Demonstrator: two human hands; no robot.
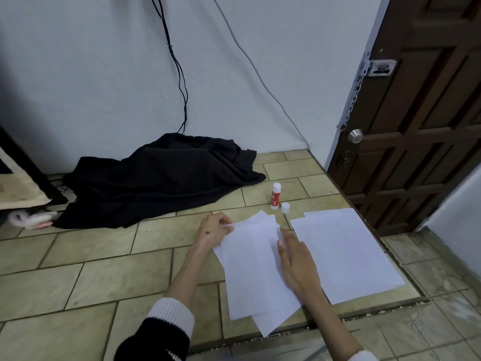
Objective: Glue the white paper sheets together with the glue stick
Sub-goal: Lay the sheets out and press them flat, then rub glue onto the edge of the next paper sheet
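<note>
A pale wall fills the upper part of the view, with dark cables hanging down it. At the right stands a brown panelled door with a round metal knob and a chain latch. Below lies a floor of beige tiles, and on it, against the wall, a heap of black cloth.

Two groups of white paper lie on the floor. The right stack lies flat near the door, its sheets slightly offset. Just beside it to the left is a looser pile of white sheets, fanned at different angles, and both hands are on this pile.

The left hand, coming from a black sleeve with a white cuff, sits at the far left corner of the pile; its fingers are curled and pinch the edge of a sheet. The right hand lies flat on the pile's right side, fingers straight and close together, pressing down on the paper and grasping nothing.

Beyond the sheets the glue stick stands upright on the floor, a red body with white ends, well clear of both hands. Its white cap stands just beside it, to the right, near the far edge of the pile.
</note>
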